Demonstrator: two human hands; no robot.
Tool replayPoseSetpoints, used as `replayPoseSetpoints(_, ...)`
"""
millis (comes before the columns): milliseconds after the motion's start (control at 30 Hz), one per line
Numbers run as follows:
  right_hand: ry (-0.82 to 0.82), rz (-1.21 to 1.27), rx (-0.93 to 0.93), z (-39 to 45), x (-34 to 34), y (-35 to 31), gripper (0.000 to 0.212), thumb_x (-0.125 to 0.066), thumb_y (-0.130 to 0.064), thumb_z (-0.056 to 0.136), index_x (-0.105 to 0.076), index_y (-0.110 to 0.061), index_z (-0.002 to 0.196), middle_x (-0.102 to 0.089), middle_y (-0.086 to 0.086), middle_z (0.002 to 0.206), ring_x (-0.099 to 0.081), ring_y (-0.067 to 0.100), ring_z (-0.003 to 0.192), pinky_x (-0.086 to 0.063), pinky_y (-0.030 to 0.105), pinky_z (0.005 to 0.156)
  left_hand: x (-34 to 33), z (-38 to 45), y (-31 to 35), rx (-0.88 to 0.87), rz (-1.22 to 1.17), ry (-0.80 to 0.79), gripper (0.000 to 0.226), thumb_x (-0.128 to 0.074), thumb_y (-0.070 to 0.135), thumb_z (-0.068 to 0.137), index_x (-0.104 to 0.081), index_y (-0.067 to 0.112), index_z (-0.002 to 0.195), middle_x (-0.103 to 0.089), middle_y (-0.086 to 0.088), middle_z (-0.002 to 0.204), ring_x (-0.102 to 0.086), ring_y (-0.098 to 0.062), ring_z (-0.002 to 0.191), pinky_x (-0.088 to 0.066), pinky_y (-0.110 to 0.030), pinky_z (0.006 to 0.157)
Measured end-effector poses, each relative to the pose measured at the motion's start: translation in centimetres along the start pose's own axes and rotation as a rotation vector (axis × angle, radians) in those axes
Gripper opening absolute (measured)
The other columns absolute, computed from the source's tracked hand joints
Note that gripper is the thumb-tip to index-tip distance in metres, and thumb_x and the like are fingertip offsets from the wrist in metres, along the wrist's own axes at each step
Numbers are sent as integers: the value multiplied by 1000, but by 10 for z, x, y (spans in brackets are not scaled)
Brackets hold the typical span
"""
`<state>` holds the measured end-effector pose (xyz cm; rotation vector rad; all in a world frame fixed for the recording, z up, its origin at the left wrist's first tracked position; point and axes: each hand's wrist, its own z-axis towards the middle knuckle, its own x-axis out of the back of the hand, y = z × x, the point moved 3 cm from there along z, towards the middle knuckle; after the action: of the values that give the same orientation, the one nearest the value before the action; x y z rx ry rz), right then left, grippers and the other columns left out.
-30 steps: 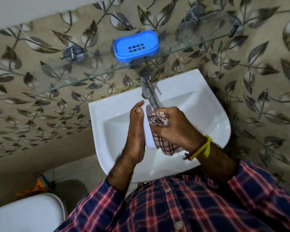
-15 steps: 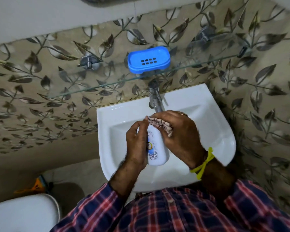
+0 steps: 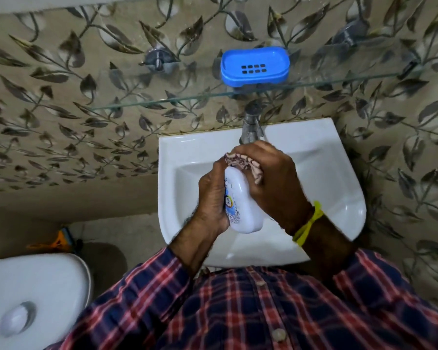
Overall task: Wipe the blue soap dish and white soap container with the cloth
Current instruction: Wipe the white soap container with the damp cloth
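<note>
We see the left hand (image 3: 213,198) gripping the white oval plastic soap container (image 3: 243,205) from its left side, fingers curled round it, above the white ceramic washbasin (image 3: 339,178). The right hand (image 3: 271,178) pinches the bunched checked cloth (image 3: 240,161) against the container's far end — fingers folded over the fabric. The blue plastic soap dish (image 3: 255,65) sits well apart on the glass shelf (image 3: 162,101), above the metal tap (image 3: 251,127). At lower left — a white toilet cistern lid (image 3: 36,286).
</note>
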<state>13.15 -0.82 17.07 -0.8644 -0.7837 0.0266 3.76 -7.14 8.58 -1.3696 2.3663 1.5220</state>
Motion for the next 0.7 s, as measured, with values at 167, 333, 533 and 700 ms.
replayPoseSetpoints(167,-14,-56,29,-38,1,-5,30,-64,13,83,-72,-6,105,-69,12,101,-67,32,93,-53,43,80,14,6,11,70,-117,46,45,-69,54,82,-68,9,85,-70,-15,83,-69,-31,77,-55,-38,81)
replayPoseSetpoints(333,-24,-107,21,-2,-2,-3,33,-60,8,81,-72,-8,107,-71,9,103,-67,31,94,-53,43,80,6,3,2,68,-180,-19,40,-69,50,72,-83,13,83,-78,-10,98,-76,-24,87,-57,-33,81)
replayPoseSetpoints(533,-86,-193,98,-39,2,-14,41,-57,8,74,-72,-10,108,-69,10,103,-66,32,94,-46,37,80,14,6,20,28,-128,69,42,-69,54,81,-64,12,74,-63,-13,75,-65,-30,79,-52,-42,83)
replayPoseSetpoints(700,-188,-241,84,-8,-3,-17,42,-50,-11,75,-70,-10,111,-69,9,107,-65,33,99,-49,44,86,5,2,14,42,-153,108,46,-58,49,93,-75,11,74,-72,-12,89,-71,-30,88,-56,-41,90)
